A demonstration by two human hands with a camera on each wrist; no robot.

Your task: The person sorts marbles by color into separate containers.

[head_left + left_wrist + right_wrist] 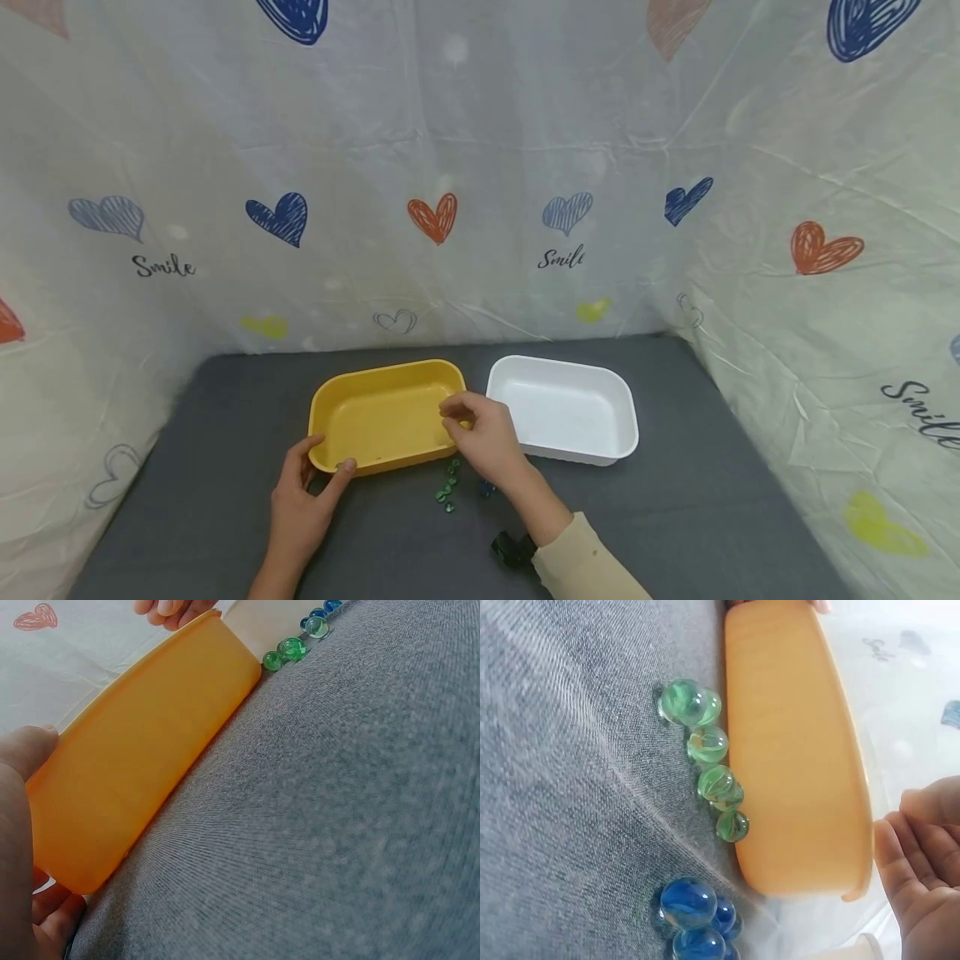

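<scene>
My left hand (298, 498) grips the near left corner of a yellow tray (390, 408), its thumb at the rim and other fingers round the end wall. Above the tray's right end hovers my right hand (486, 433), fingers bent and fingertips close together by the rim. Whether anything sits between those fingertips is hidden. Several green glass marbles (709, 744) lie in a line on the cloth along the tray's front. Blue glass marbles (688, 903) form a cluster nearby, partly covered by my right forearm in the head view.
A white tray (577, 454) stands right of the yellow one, a narrow gap between them. Grey cloth (675, 517) covers the table. Behind and at the sides hangs a pale sheet (487, 167) printed with hearts. A black device (513, 550) sits at my right wrist.
</scene>
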